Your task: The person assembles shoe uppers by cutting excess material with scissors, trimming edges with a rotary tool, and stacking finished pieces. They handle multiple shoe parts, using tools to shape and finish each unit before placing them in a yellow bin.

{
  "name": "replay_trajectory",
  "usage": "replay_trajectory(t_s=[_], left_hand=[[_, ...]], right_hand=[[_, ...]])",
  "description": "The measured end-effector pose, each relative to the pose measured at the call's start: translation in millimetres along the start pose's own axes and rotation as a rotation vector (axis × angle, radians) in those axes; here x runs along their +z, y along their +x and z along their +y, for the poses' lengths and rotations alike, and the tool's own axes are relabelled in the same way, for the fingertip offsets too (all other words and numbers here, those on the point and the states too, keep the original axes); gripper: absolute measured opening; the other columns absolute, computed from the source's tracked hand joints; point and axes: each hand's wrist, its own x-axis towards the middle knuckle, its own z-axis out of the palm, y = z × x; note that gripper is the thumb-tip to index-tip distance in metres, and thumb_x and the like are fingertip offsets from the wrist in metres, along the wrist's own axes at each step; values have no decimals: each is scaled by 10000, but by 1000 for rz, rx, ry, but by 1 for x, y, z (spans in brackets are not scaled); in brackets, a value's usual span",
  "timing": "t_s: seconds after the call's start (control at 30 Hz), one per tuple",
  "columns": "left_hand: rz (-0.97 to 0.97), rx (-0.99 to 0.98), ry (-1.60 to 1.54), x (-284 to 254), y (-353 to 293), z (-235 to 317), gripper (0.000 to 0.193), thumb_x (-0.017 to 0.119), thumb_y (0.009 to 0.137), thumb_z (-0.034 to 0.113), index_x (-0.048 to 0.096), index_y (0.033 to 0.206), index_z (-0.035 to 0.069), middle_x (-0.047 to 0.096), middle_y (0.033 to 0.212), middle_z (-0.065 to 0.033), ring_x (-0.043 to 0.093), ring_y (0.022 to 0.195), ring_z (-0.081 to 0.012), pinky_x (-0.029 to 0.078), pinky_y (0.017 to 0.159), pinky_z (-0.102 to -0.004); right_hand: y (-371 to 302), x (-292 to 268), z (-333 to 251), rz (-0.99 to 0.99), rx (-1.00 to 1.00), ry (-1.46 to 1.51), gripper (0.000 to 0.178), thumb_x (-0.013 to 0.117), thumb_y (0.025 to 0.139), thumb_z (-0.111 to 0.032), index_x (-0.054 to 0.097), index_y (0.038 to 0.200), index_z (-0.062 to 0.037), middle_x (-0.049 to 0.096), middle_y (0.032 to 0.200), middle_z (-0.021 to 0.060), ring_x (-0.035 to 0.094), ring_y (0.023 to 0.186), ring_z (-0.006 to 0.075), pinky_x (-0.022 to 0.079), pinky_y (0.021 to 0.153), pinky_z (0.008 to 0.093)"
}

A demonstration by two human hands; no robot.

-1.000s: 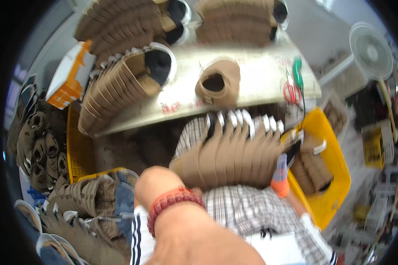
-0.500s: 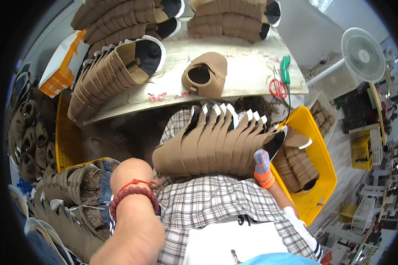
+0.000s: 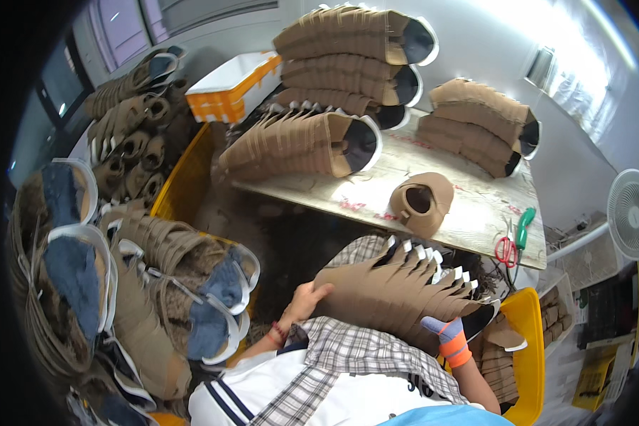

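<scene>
While I'm watching the head view, the left hand (image 3: 304, 299) is spreading its fingers flat against the near end of the nested row of brown shoe uppers (image 3: 397, 295) lying across the lap, and the right hand (image 3: 444, 334), wearing a grey and orange finger cover, is cupping the far end. With only 2 end grips, I'm judging the middle could buckle and fan out, spilling pieces toward the yellow crate (image 3: 529, 341) or under the wooden table (image 3: 468, 213).
</scene>
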Motion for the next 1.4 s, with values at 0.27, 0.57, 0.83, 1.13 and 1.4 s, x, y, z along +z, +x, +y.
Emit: replay_trajectory(t_s=[0.27,0.57,0.83,1.13,1.4], left_hand=[[-201,126,-441,-20,-25,129,358,747,714,36,639,1045,-49,671,983,-73,609,896,-124,475,807,-250],[87,721,-501,-58,57,180,432,737,686,-4,597,1090,-63,674,974,-85,633,869,-151,496,767,-272],[-191,549,-497,-9,189,202,388,601,803,29,546,1181,-38,613,1113,-86,579,1034,-174,438,894,-291],[-625,351,-525,137,314,206,297,647,837,118,605,1095,-24,655,996,-73,626,883,-130,489,814,-270],[-717,177,-384,184,383,149,338,665,831,153,604,1132,11,647,1047,-46,600,965,-123,498,839,-281]], right_hand=[[-24,34,-111,-155,-379,-77,799,835,627,-52,418,1306,3,535,1247,121,479,1186,216,420,975,357],[115,78,-200,-235,-904,-456,650,852,634,-161,534,1183,-22,613,1121,83,596,1016,185,488,871,332],[222,14,-228,-152,-710,-276,638,841,639,-117,529,1190,-37,610,1109,45,564,1020,137,481,881,316],[286,-162,-197,-50,-599,-157,587,777,658,-38,540,1195,-21,625,1092,40,577,997,153,482,856,322],[336,-217,-121,33,-535,24,615,769,666,-40,518,1227,-20,608,1132,51,568,1025,171,471,897,337]])
